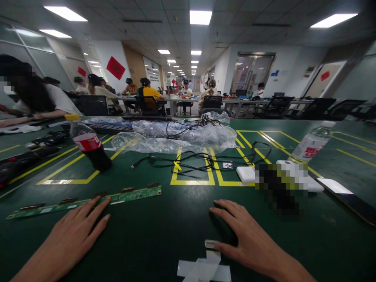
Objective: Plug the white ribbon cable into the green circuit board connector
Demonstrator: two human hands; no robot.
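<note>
Left hand [78, 223] and right hand [245, 235]: well apart, fingers loosely spread, neither clamped on anything. At left, palm down, fingertips over the near edge of a long circuit strip [126, 195]; contact or slight hover not discernible. At right, fingers extended over bare green tabletop [155, 243], thumb at a small clear piece [210, 243] on crossed strips of pale tape [204, 270], apparently touching, without a grip.

Step in hand, by judgement: placing or steadying of the circuit strip, no lift under way. Next move, by judgement: light pinch on the board edges, clear of the brown tabs [127, 190], with support towards both ends against flexing.

Circuit strip: flat at front left, slightly slanted, right end farther from the body. Narrow, green, brown tabs along the far edge, pale patches on the face; middle partly hidden by fingers.

Beyond, at left: cola bottle [91, 145] with yellow cap. At centre: tangled black cable [188, 169] across yellow outlines [192, 183]; behind, crumpled clear wrap [176, 135]. At right: clear bottle [313, 143], white case [246, 174] beside a pixelated patch, dark flat device [357, 203]. Far left: co-worker's white sleeve [60, 100].
</note>
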